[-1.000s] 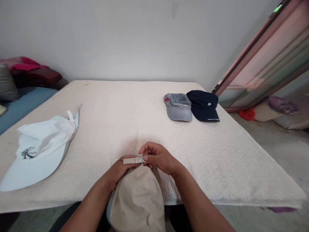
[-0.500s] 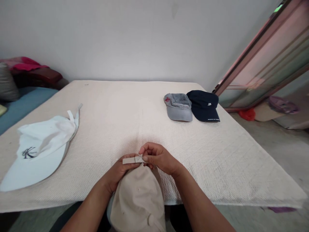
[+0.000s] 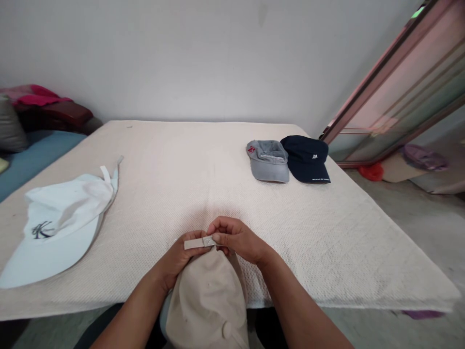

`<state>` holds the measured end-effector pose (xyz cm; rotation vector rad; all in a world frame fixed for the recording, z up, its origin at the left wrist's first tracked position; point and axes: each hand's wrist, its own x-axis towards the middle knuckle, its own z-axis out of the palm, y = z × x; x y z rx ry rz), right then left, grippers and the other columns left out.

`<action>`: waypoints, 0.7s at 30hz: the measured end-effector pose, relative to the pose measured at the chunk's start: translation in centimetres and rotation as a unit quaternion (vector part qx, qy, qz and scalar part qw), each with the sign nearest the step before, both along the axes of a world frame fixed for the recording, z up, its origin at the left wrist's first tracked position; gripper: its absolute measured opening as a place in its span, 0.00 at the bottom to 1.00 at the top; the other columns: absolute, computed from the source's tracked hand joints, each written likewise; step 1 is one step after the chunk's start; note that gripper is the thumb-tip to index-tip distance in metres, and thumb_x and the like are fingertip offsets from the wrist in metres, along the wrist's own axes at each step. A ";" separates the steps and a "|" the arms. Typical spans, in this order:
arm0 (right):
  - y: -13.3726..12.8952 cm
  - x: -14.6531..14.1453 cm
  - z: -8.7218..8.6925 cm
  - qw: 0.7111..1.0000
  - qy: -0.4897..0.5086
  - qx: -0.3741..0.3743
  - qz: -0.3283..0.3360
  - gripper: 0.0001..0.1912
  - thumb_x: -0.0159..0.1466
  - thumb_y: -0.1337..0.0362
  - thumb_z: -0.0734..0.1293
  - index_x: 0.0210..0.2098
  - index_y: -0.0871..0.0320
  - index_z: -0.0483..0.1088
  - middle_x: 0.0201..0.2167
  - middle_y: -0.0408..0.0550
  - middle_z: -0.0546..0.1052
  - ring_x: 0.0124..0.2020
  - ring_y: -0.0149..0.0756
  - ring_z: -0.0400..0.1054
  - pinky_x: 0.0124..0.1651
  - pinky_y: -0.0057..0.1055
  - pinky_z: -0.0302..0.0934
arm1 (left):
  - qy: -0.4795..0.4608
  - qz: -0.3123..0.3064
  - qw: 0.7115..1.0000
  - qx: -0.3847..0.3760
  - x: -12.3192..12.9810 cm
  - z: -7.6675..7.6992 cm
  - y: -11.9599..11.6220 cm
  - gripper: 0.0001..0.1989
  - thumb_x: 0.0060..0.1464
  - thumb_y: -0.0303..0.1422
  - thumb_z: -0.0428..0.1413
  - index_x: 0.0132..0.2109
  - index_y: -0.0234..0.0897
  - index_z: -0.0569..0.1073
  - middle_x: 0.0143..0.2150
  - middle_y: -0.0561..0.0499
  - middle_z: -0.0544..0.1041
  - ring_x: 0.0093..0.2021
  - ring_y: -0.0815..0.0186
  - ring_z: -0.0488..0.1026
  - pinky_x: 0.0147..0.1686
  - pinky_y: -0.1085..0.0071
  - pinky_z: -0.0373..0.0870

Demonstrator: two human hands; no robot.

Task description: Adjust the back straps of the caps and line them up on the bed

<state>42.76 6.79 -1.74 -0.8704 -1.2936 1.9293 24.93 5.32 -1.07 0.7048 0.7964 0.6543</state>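
Observation:
A beige cap [image 3: 209, 295] lies at the near table edge, its crown toward me and its back strap pointing away. My left hand [image 3: 181, 254] is closed on the left side of the strap [image 3: 194, 243], fingers behind it. At the strap's buckle [image 3: 208, 241], my right hand [image 3: 238, 240] pinches with thumb and fingertips. The strap's loose end sticks out to the left over my left fingers. Part of the cap's back edge is hidden by both hands.
On the left of the cloth-covered table [image 3: 163, 165] lies a white cap [image 3: 69, 223] with its strap undone. A grey cap [image 3: 269, 162] and a navy cap [image 3: 307, 160] sit side by side at the back right. A wall [image 3: 203, 58] stands behind.
Almost nothing differs. My right hand has shifted very slightly at the buckle, and both hands still grip the strap.

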 end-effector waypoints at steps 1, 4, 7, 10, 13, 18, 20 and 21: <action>0.0 0.0 0.0 1.000 -0.005 0.003 0.001 0.08 0.59 0.61 0.66 0.36 0.59 0.68 0.24 0.40 0.67 0.21 0.22 0.58 0.23 0.22 0.52 | 0.005 0.003 1.000 -0.001 0.0 0.0 0.0 0.05 0.47 0.27 0.61 0.34 0.33 0.75 0.32 0.46 0.78 0.33 0.64 0.74 0.38 0.69 0.66; 0.0 -0.1 0.0 1.000 -0.016 0.003 0.009 0.09 0.59 0.61 0.67 0.36 0.59 0.68 0.23 0.39 0.66 0.21 0.22 0.57 0.23 0.22 0.52 | 0.024 0.024 0.999 -0.009 0.0 -0.2 0.0 0.05 0.45 0.27 0.62 0.32 0.34 0.74 0.30 0.49 0.77 0.32 0.66 0.73 0.36 0.71 0.66; 0.1 -0.2 0.1 1.000 -0.023 0.000 0.014 0.10 0.58 0.61 0.68 0.36 0.59 0.68 0.21 0.37 0.64 0.20 0.22 0.55 0.21 0.21 0.50 | 0.040 0.050 0.998 -0.019 0.0 -0.2 -0.1 0.06 0.42 0.26 0.63 0.31 0.34 0.74 0.29 0.50 0.76 0.31 0.67 0.72 0.36 0.72 0.66; 0.2 -0.3 0.3 1.000 -0.028 -0.002 0.012 0.10 0.57 0.60 0.68 0.35 0.59 0.68 0.20 0.37 0.63 0.19 0.22 0.54 0.20 0.21 0.48 | 0.023 0.065 0.997 -0.044 0.0 -0.2 -0.2 0.06 0.42 0.26 0.62 0.31 0.34 0.75 0.29 0.50 0.77 0.30 0.66 0.72 0.34 0.72 0.66; 0.3 -0.3 0.3 1.000 -0.028 -0.007 0.010 0.10 0.57 0.60 0.68 0.35 0.59 0.68 0.21 0.37 0.64 0.19 0.22 0.54 0.20 0.21 0.48 | -0.015 0.084 0.993 -0.078 -0.2 -0.1 -0.3 0.03 0.46 0.30 0.59 0.30 0.34 0.75 0.26 0.50 0.75 0.27 0.67 0.70 0.31 0.72 0.66; 0.3 -0.1 0.3 0.999 -0.032 -0.010 0.015 0.11 0.58 0.58 0.68 0.36 0.59 0.68 0.22 0.38 0.65 0.20 0.22 0.56 0.22 0.21 0.51 | -0.049 0.103 0.983 -0.143 -0.6 0.0 0.0 0.14 0.50 0.40 0.55 0.32 0.32 0.76 0.25 0.49 0.75 0.26 0.64 0.71 0.31 0.70 0.67; 0.3 -0.2 0.2 0.999 -0.036 -0.010 0.018 0.12 0.57 0.58 0.68 0.36 0.59 0.68 0.22 0.38 0.65 0.20 0.22 0.56 0.22 0.21 0.52 | -0.056 0.087 0.984 -0.145 -0.6 0.1 0.0 0.19 0.51 0.45 0.53 0.34 0.31 0.76 0.25 0.46 0.76 0.26 0.63 0.72 0.30 0.68 0.67; 0.2 -0.2 0.2 0.999 -0.037 -0.009 0.018 0.12 0.57 0.58 0.68 0.37 0.59 0.68 0.23 0.38 0.65 0.21 0.23 0.56 0.22 0.22 0.52 | -0.053 0.079 0.986 -0.137 -0.5 0.2 -0.1 0.19 0.51 0.44 0.54 0.35 0.31 0.76 0.26 0.46 0.76 0.26 0.63 0.71 0.30 0.68 0.67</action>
